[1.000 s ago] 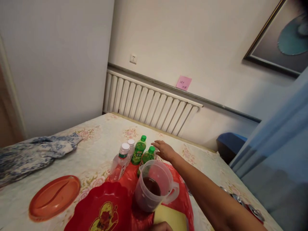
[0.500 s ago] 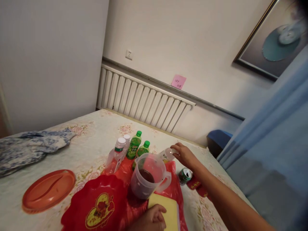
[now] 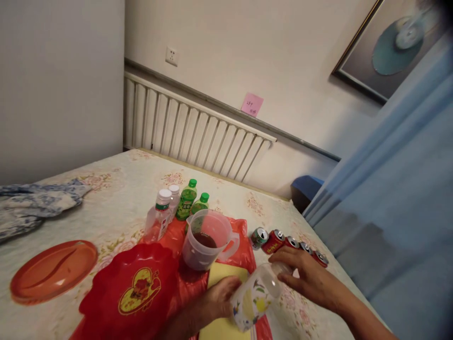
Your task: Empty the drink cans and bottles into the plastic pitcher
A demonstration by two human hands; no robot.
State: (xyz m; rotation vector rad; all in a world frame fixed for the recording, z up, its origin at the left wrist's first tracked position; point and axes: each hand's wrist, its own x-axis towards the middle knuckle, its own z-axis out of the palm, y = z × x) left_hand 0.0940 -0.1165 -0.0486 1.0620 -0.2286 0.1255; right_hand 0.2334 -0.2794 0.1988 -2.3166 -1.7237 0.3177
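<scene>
A clear glass with a fruit print (image 3: 254, 296) lies tilted between both my hands, low in the head view. My left hand (image 3: 215, 302) curls round its base end. My right hand (image 3: 304, 276) grips its mouth end with fingers closed on the rim. Under the glass lies a yellow pad (image 3: 226, 276) on a red plastic sheet (image 3: 244, 257). Just behind stands a clear plastic jug (image 3: 205, 241) holding a little dark liquid.
Two white-capped bottles (image 3: 160, 219) and two green bottles (image 3: 187, 200) stand behind the jug. Several cans (image 3: 274, 241) lie in a row at right. A red heart-shaped dish (image 3: 136, 288), an orange oval plate (image 3: 53, 269) and blue cloth (image 3: 31, 205) sit left. The table edge runs near the blue curtain (image 3: 399, 212).
My right hand has pulled back from beside the bottles, bringing the glass down toward me. My left hand has come up and taken its other end. The view has swung right.
</scene>
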